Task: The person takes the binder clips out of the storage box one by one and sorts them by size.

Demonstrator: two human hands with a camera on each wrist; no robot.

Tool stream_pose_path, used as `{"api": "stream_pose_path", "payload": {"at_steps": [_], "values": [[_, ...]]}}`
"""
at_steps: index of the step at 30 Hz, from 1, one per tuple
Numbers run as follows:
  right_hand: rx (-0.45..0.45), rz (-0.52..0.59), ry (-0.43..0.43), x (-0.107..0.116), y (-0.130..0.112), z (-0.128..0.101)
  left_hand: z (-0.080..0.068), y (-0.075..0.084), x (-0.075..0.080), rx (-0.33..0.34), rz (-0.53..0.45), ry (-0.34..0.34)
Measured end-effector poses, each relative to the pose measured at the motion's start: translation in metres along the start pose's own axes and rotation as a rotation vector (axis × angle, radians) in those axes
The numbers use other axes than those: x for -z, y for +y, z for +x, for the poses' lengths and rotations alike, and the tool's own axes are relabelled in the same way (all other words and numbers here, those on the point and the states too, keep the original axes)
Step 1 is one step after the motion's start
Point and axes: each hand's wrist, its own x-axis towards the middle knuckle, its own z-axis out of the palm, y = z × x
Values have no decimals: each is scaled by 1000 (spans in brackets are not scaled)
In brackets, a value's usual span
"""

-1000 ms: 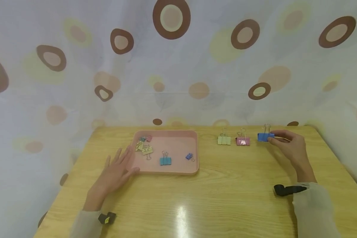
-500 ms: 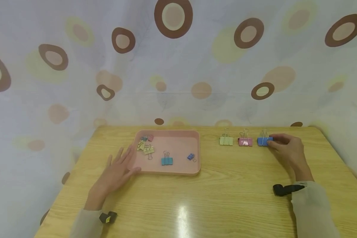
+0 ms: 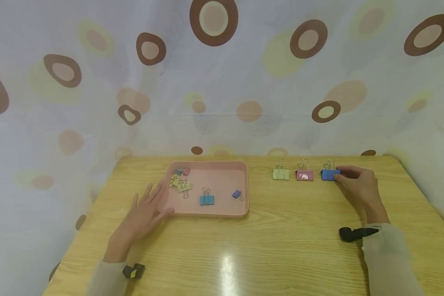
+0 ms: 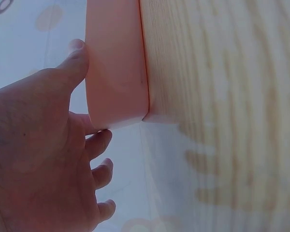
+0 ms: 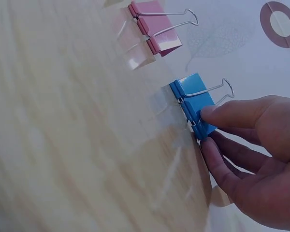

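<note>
My right hand [image 3: 359,185] pinches the right end of a blue binder clip [image 3: 328,174] between thumb and fingers. The clip stands on the table with its wire handles up, as the right wrist view also shows. Left of it stand a pink binder clip [image 3: 305,175] and a pale green binder clip [image 3: 280,174], in one row. My left hand [image 3: 142,220] rests at the left end of a pink tray [image 3: 222,213], thumb and fingertips at its rim, fingers spread. Inside the tray are a teal binder clip [image 3: 206,200], a small blue clip [image 3: 237,194] and several yellow clips [image 3: 183,187].
A small pink clip [image 3: 186,171] and a small teal clip [image 3: 178,172] lie in the tray's back left corner. The wooden table [image 3: 281,246] ends at a patterned cloth [image 3: 222,102] behind the tray and the row.
My right hand has brought the blue binder clip down onto the table, in line with the pink one. My left hand has stayed at the tray.
</note>
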Motion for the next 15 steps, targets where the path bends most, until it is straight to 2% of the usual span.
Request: {"api": "stream_pose_path", "payload": {"at_steps": [10, 15], "values": [[6, 88, 11, 3, 1, -2, 1, -1, -1, -4, -6, 3], [23, 248, 92, 11, -5, -4, 0, -1, 0, -1, -6, 5]]}}
